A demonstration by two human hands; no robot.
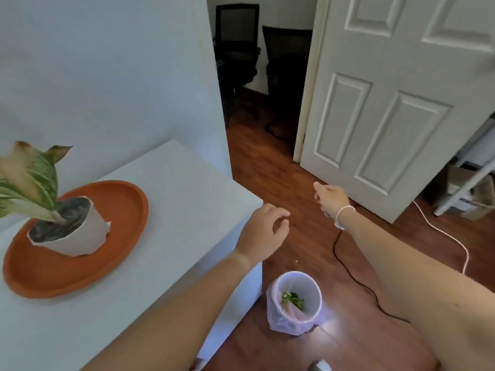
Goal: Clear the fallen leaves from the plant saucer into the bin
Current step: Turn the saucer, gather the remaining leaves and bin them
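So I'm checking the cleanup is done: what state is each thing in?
saucer: no loose leaves showing
pot: upright on saucer
bin: lined, leaves inside
door: open
left hand: holds nothing
right hand: seems to hold nothing

The orange saucer [112,231] lies flat under a white potted plant [72,231], and green leaves [292,299] sit in the lined bin [297,303] on the floor.
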